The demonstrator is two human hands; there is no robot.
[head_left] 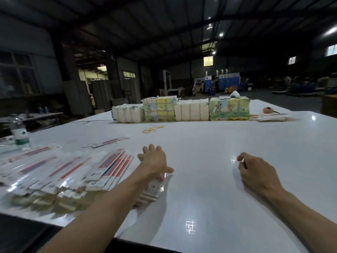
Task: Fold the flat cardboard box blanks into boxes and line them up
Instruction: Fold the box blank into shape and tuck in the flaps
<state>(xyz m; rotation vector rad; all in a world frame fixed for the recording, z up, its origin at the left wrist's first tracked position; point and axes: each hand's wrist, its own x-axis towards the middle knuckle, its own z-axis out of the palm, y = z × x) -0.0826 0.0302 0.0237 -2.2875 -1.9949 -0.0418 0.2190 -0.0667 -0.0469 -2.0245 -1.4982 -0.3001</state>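
Nearest, the left grip [154, 159] lies flat, fingers straight and holding nothing, over the right edge of the fanned flat blanks [109, 167] that spread away to its left, probably to draw off 1. The right grip [255, 170], loosely curled and empty, sits low over the tabletop [200, 143], well apart, likely ready to help fold.

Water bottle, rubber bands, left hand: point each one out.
water bottle [20, 136]: head view, far left of the table, on its green and white label.
rubber bands [152, 129]: head view, mid-table, on the middle of the loose yellow cluster.
left hand [155, 160]: head view, on the back of the hand.
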